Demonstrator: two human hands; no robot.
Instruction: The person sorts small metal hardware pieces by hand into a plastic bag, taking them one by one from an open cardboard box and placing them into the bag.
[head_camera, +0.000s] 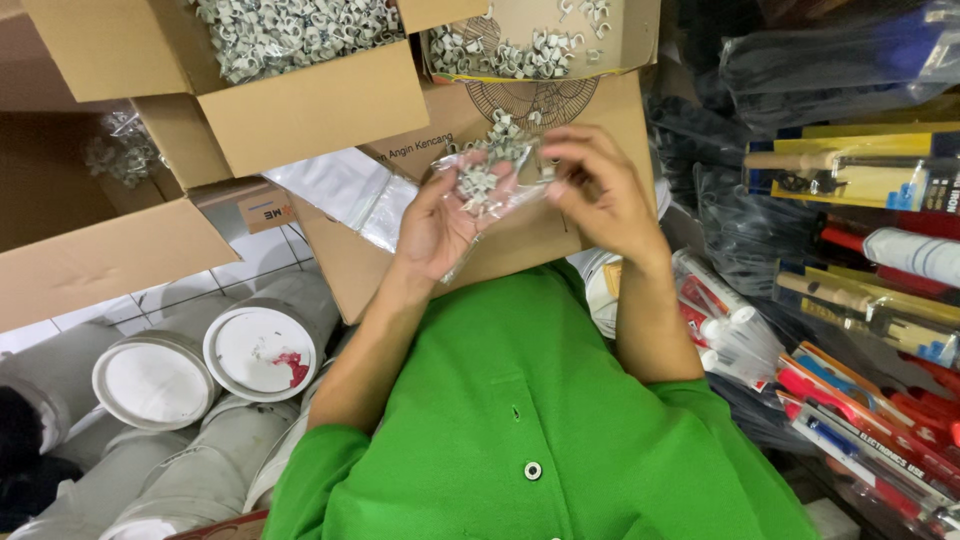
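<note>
Grip: the left hand (440, 215) is cupping a small clear plastic bag of pale grey cable clips (488, 172), fingers curled under it and thumb lying across the film; the right hand (597, 190) is pinching the bag's upper edge between bent fingertips.
Bag: it is sitting in the left palm, partly filled, its loose clear film hanging down past the wrist and a clump of clips bulging at the top.
Position: both hands are being held up close together in front of a flat brown cardboard carton printed with a fan drawing (560, 215).
Supply: an open brown cardboard box heaped with the same grey clips (300, 110) is standing just beyond the left hand, and a shallow cardboard tray holding a thinner scatter of clips (530, 45) is lying above the hands.
Worker: a person in a bright green buttoned shirt (530, 420) is working with forearms raised.
Surroundings: white-capped grey pipe ends (200, 365) are lying beside the left arm; packaged hand tools in yellow, red and blue cards (860, 300) are stacked beside the right arm.
</note>
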